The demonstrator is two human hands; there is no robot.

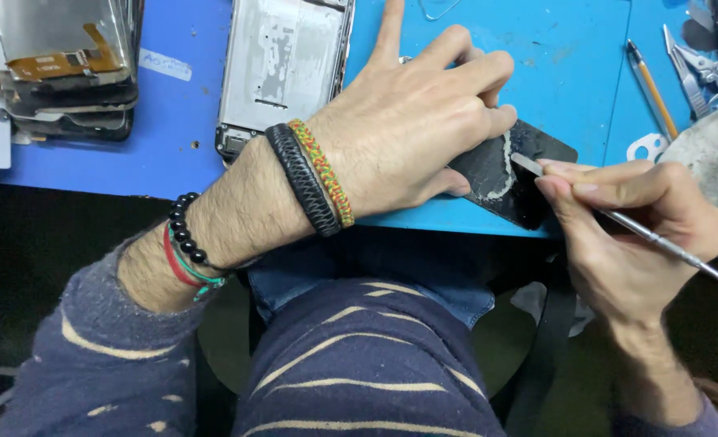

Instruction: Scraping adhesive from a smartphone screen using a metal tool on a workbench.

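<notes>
Hands meet at the near edge of the blue work mat (569, 65), where I see a flat black rectangular panel (488, 166) lying tilted, one corner reaching out over the mat's edge. A pale, crusty line of residue (505, 166) runs across its dark face.

My left hand (412, 121) lies palm down over the left part of that panel, fingers curled and pressing on it, the index finger stretched away toward the far side. On that wrist I see a braided black band (302, 180) beside a woven red, yellow and green one, and further up the forearm a string of black beads (185, 231) with red and green cords.

My right hand (630, 231) is closed in a pen-like pinch around a thin metal spudger (618, 218), whose flat pale tip touches the panel just beside the residue line; the shaft runs back past the hand to the lower right.

Beyond the left hand lies an opened phone body with a silver metal inner frame (282, 65). A stack of phone screens with an orange flex cable (59, 65) sits at the far left. A pen with an orange barrel (654, 93) and metal tweezers (695, 69) lie at the far right, next to a small white ring-shaped piece (646, 147).
</notes>
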